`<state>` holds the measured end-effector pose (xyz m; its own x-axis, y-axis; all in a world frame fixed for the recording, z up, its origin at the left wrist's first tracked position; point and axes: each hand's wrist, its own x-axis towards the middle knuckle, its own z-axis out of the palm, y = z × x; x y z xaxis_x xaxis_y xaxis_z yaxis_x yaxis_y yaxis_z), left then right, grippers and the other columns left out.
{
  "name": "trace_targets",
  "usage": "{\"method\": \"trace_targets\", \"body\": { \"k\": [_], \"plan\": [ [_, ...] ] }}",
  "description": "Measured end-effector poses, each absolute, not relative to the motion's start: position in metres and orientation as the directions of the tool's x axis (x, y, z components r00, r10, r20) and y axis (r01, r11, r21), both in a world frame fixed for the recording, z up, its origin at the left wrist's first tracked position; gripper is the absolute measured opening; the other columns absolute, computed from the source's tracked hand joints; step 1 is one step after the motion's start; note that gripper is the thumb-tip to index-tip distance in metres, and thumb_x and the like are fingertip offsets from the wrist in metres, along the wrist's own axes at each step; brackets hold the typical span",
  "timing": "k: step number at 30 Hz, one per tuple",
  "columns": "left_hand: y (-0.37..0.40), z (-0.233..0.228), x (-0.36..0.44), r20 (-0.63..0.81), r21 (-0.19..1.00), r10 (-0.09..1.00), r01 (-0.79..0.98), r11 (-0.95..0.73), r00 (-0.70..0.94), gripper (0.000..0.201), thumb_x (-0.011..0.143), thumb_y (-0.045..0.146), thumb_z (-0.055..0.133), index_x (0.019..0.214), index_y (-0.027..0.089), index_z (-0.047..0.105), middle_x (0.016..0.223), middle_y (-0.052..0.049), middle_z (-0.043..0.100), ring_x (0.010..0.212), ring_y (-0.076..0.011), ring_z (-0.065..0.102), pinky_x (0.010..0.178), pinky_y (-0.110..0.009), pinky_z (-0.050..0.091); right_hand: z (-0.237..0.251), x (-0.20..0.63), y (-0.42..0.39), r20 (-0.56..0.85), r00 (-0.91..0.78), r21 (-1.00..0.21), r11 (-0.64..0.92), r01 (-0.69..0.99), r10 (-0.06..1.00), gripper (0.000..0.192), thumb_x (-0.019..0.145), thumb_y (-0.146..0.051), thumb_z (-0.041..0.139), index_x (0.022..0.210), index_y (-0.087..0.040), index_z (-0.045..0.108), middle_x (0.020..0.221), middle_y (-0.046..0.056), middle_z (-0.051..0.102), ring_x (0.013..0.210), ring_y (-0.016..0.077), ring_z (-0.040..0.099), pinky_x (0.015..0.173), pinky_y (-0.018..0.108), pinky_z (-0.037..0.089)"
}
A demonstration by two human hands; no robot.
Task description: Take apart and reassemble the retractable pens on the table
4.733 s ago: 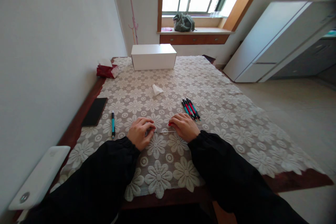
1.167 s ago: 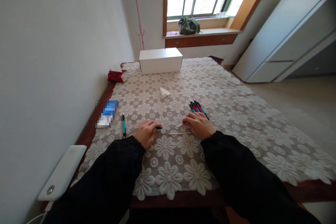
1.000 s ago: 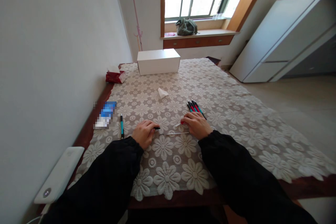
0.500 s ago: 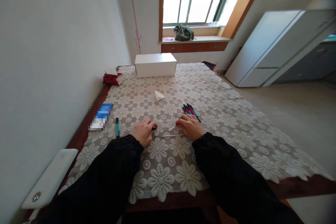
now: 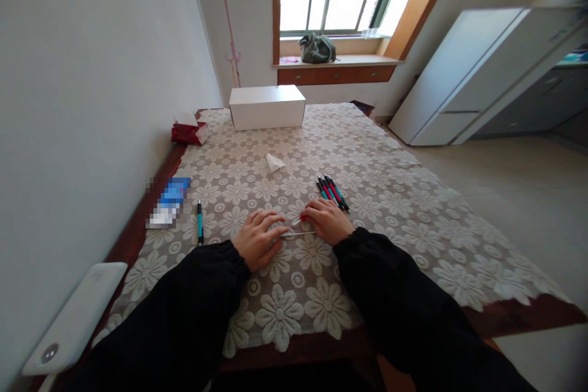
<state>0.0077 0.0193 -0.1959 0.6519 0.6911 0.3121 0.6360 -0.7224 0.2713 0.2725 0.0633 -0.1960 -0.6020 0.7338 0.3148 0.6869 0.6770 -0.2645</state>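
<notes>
My left hand (image 5: 258,237) lies on the lace tablecloth (image 5: 395,208) with its fingers spread, the tips at the left end of a thin pen refill (image 5: 301,234). The refill lies flat between both hands. My right hand (image 5: 328,222) is closed around a red pen barrel (image 5: 299,220), whose pale tip sticks out to the left just above the refill. Just beyond the right hand lies a bundle of several red and teal pens (image 5: 331,190). One teal pen (image 5: 199,228) lies alone to the left of my left hand.
A phone (image 5: 168,202) lies near the left table edge, a white flat device (image 5: 73,317) at the near left corner. Farther back are a crumpled tissue (image 5: 274,162), a red tissue pack (image 5: 187,132) and a white box (image 5: 266,107). The wall runs close along the left.
My left hand has spread its fingers and reached right to the refill; the black pen piece it pinched is out of sight. The right hand keeps hold of the red barrel.
</notes>
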Motion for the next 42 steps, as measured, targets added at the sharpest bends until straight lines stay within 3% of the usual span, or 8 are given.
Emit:
{"method": "trace_targets", "body": {
  "k": [8, 32, 36, 42],
  "plan": [
    [0.018, -0.198, 0.009, 0.224, 0.255, 0.708, 0.661, -0.706, 0.67, 0.042, 0.096, 0.039, 0.057, 0.136, 0.028, 0.061, 0.145, -0.009, 0.056, 0.139, -0.0329, 0.042, 0.12, -0.061, 0.026, -0.201, 0.269, 0.063, 0.316, -0.625, -0.282, 0.7, 0.656, 0.714, 0.017, 0.099, -0.017, 0.057, 0.099, -0.024, 0.072, 0.1, 0.006, 0.068, 0.099, 0.0215, 0.056, 0.093, 0.036, 0.042],
    [0.019, -0.203, 0.009, 0.201, 0.221, 0.71, 0.675, -0.704, 0.674, 0.058, 0.096, 0.056, 0.053, 0.146, 0.028, 0.052, 0.151, -0.01, 0.05, 0.141, -0.0351, 0.036, 0.121, -0.064, 0.016, -0.204, 0.257, 0.056, 0.317, -0.644, -0.349, 0.717, 0.604, 0.696, 0.017, 0.101, -0.021, 0.056, 0.107, -0.023, 0.072, 0.101, 0.006, 0.069, 0.1, 0.0219, 0.059, 0.094, 0.038, 0.047],
    [0.02, -0.203, 0.008, 0.258, 0.217, 0.707, 0.673, -0.707, 0.659, 0.055, 0.097, 0.054, 0.052, 0.146, 0.029, 0.052, 0.151, -0.009, 0.051, 0.141, -0.0352, 0.038, 0.121, -0.065, 0.017, -0.2, 0.256, 0.054, 0.36, -0.593, -0.446, 0.692, 0.568, 0.72, 0.018, 0.1, -0.019, 0.055, 0.101, -0.022, 0.072, 0.099, 0.007, 0.07, 0.098, 0.0218, 0.061, 0.092, 0.037, 0.048],
    [0.023, -0.203, 0.006, 0.388, 0.269, 0.737, 0.697, -0.665, 0.554, 0.051, 0.099, 0.047, 0.051, 0.146, 0.027, 0.052, 0.147, -0.009, 0.056, 0.139, -0.0325, 0.041, 0.121, -0.06, 0.023, -0.192, 0.255, 0.053, 0.423, -0.361, -0.759, 0.542, 0.361, 0.831, 0.014, 0.097, -0.032, 0.059, 0.096, -0.022, 0.07, 0.091, 0.005, 0.07, 0.088, 0.021, 0.064, 0.084, 0.037, 0.051]
  ]
}}
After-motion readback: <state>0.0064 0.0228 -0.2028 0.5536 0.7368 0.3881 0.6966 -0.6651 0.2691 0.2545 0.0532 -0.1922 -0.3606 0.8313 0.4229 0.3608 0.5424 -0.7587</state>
